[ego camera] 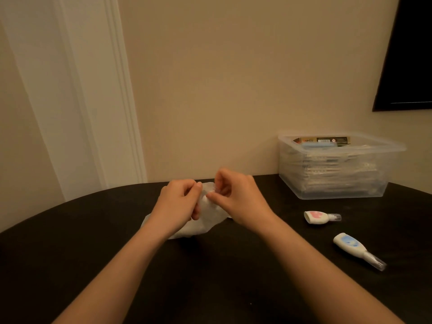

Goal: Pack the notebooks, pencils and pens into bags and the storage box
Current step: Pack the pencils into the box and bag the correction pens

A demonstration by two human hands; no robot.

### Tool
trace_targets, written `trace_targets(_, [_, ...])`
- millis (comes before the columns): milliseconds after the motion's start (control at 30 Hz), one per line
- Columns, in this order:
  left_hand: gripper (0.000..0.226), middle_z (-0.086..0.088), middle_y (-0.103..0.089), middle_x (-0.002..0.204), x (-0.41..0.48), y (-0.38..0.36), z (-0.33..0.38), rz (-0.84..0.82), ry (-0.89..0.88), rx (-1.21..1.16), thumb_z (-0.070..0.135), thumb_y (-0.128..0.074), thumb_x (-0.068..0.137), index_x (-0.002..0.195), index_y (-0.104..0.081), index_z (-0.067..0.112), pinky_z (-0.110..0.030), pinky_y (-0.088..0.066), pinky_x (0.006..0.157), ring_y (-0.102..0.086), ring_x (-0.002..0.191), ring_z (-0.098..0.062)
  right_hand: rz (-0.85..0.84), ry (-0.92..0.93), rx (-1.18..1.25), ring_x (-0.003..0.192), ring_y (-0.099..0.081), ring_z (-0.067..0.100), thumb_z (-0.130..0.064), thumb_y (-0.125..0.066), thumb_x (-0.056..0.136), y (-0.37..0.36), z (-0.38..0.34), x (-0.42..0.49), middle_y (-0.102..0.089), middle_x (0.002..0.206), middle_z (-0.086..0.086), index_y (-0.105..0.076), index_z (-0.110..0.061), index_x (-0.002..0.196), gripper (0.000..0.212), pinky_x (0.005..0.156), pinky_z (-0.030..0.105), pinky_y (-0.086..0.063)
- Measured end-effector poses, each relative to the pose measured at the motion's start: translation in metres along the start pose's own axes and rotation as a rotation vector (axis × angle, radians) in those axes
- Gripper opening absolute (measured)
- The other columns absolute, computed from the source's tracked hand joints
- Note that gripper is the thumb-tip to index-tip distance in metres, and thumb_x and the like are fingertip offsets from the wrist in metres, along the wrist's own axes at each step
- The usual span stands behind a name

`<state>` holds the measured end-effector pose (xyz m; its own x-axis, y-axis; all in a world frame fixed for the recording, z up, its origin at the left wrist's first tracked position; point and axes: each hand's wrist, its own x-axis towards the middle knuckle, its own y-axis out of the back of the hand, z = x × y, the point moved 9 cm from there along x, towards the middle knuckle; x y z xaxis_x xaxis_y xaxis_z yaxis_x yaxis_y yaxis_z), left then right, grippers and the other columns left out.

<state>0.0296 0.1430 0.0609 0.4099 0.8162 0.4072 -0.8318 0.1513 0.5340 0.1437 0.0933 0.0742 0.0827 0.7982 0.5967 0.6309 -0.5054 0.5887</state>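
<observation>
While the clear plastic bag (pixel 205 220) lies on the dark table (pixel 70 242) between my wrists, I see my left hand (pixel 180 204) and right hand (pixel 236 197) both pinching its upper edge, fingers curled tight. Over to the right, well apart, sits the storage box (pixel 339 167).

A dark table (pixel 70 265) stands against a beige wall (pixel 210 78). White door trim (pixel 93 101) runs down the left. A black panel (pixel 409 66) hangs at upper right.
</observation>
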Motion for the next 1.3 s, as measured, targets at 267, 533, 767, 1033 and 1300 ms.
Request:
trace_targets(267, [0.037,0.003,-0.054,0.051,0.0,0.008,-0.003,0.031,0.05,-0.096,0.025,-0.043,0.098,0.065,-0.053,0.011,-0.021,-0.044,0.053,-0.054,0.047,-0.007,-0.094,0.07,0.062,0.068,-0.057,0.004,-0.02,-0.054,0.095,-0.02,0.001,-0.002,-0.063,0.075,-0.007,-0.067,-0.013,0.09,0.016,0.064,0.019,-0.046])
trace_targets(533, [0.038,0.001,-0.053,0.053,0.002,0.013,-0.009,0.034,0.102,-0.11,0.024,-0.041,0.099,0.064,-0.052,0.012,-0.022,-0.044,0.054,-0.053,0.05,-0.01,0.012,-0.367,-0.065,0.091,-0.06,0.01,-0.021,-0.053,0.095,0.013,0.085,0.002,-0.065,0.102,0.0,-0.062,-0.016,0.111,0.019,0.084,0.03,-0.052])
trace_targets(767, [0.038,0.002,-0.054,0.053,0.004,0.013,-0.01,0.032,0.098,-0.101,0.024,-0.042,0.099,0.065,-0.053,0.011,-0.021,-0.044,0.052,-0.053,0.048,-0.008,-0.406,-0.647,-0.578,0.112,-0.055,0.023,-0.03,-0.061,0.09,-0.018,0.147,-0.032,-0.053,0.128,0.008,-0.037,-0.017,0.134,0.052,0.088,0.034,-0.05])
trace_targets(1033, [0.038,0.003,-0.054,0.051,0.004,0.012,-0.01,0.02,0.095,-0.092,0.024,-0.042,0.099,0.065,-0.054,0.011,-0.02,-0.044,0.051,-0.053,0.047,-0.008,0.206,-0.416,-0.016,0.078,-0.057,0.009,-0.021,-0.053,0.095,0.04,0.11,-0.004,-0.061,0.09,0.0,-0.058,-0.017,0.095,0.006,0.064,0.019,-0.043])
trace_targets(1300, [0.039,0.004,-0.054,0.049,0.001,0.008,-0.009,0.014,0.101,-0.091,0.024,-0.043,0.098,0.063,-0.053,0.012,-0.022,-0.044,0.052,-0.054,0.048,-0.01,0.03,-0.245,0.549,0.05,-0.049,0.003,-0.023,-0.055,0.094,0.029,0.046,0.01,-0.059,0.057,-0.007,-0.066,-0.012,0.084,0.019,0.05,0.017,-0.042])
